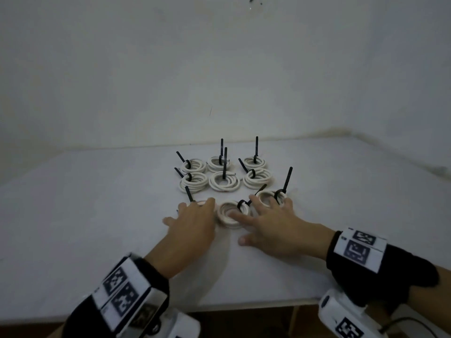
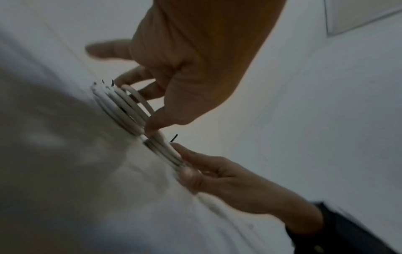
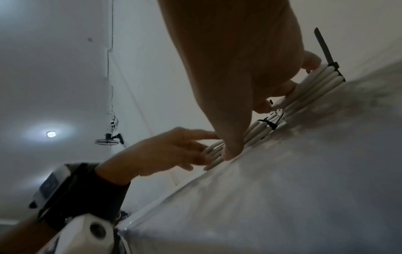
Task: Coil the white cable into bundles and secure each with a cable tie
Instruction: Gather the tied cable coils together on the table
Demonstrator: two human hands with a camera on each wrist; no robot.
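Several white cable bundles, each bound with a black cable tie, lie in rows on the white table. My left hand lies spread over the front left bundle, fingers straight, hiding most of it in the head view. My right hand is spread too. Its index finger touches the front middle bundle, and its other fingers rest on the front right bundle. The right wrist view shows the fingertips on the right bundle's coils. Neither hand grips anything.
The table's back meets a pale wall. Its front edge runs just under my wrists, with dark space below. Bare tabletop spreads left and right of the bundles.
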